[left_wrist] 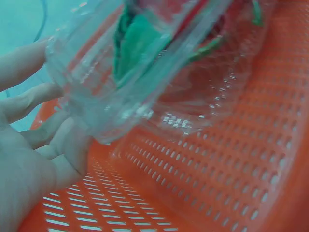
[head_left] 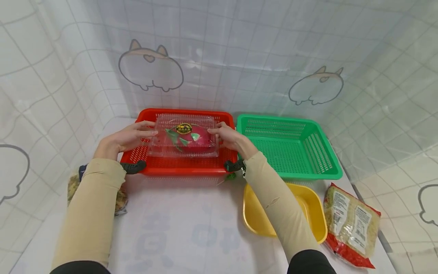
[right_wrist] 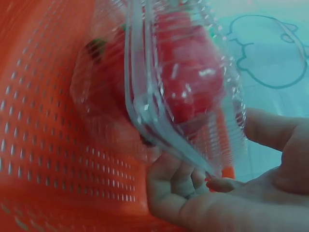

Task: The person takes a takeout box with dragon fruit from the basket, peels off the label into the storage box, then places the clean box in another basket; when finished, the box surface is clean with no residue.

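Note:
A clear plastic box (head_left: 161, 150) with a pink dragon fruit (head_left: 198, 139) inside is held over the red basket (head_left: 184, 170). A black and yellow label (head_left: 183, 128) shows on top. The left hand (head_left: 131, 136) grips the box's left end, and the right hand (head_left: 230, 137) grips its right end. In the left wrist view, the fingers of the left hand (left_wrist: 43, 130) curl at the corner of the box (left_wrist: 101, 116). The right wrist view has the right hand (right_wrist: 231, 183) with thumb and fingers round the box edge (right_wrist: 169, 137); the red fruit (right_wrist: 188, 72) shows through the plastic.
A green basket (head_left: 287, 152) stands right of the red one. Nearer are a yellow basin (head_left: 253, 217) and a red-edged packet (head_left: 352, 224). Another packet (head_left: 121, 199) lies under the left forearm. A small green item (head_left: 230, 176) sits by the red basket's front.

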Motion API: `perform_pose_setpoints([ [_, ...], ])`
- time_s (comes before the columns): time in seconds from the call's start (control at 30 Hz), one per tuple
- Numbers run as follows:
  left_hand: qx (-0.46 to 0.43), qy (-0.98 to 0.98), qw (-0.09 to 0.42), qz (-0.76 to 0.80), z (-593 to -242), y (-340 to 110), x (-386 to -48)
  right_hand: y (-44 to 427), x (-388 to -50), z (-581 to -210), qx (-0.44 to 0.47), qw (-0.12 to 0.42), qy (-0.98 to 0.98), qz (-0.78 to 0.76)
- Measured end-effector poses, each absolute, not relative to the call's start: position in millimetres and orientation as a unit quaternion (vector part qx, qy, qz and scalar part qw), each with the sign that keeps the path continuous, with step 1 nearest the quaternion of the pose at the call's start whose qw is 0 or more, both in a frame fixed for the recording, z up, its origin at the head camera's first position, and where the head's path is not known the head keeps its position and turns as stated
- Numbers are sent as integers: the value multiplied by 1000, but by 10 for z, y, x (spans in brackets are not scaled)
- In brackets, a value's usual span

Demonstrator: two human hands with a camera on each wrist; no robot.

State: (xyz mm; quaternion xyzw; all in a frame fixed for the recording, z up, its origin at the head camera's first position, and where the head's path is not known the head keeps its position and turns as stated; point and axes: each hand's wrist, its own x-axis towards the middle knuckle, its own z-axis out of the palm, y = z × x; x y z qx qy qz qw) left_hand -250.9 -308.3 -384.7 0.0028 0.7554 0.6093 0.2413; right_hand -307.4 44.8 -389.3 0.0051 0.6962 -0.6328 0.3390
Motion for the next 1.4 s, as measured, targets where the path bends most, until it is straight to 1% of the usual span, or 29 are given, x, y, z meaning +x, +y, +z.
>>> perform_pose_setpoints([
  [0.13, 4, 761, 234, 606, -3826, -3070, -2515, 466, -3082, -3816, -1, 340, 711, -616],
  [0.37, 20, 793, 197, 576, -3651, -2988, -2488, 508, -3008, -3626, -20, 311, 731, -607],
  [0.63, -19, 821, 162, 547, -3467, -2872, -2365, 490, -2822, -3469, -27, 277, 737, -616],
  [0.87, -56, 830, 115, 543, -3416, -2805, -2254, 471, -2656, -3435, -25, 249, 726, -640],
  [1.07, -84, 827, 86, 549, -3360, -2779, -2123, 478, -2521, -3429, -35, 233, 723, -650],
  [1.2, -82, 826, 74, 553, -3333, -2761, -2044, 509, -2456, -3420, -41, 223, 723, -653],
  [1.4, -78, 824, 74, 557, -3327, -2738, -1936, 570, -2347, -3418, -39, 223, 719, -657],
])
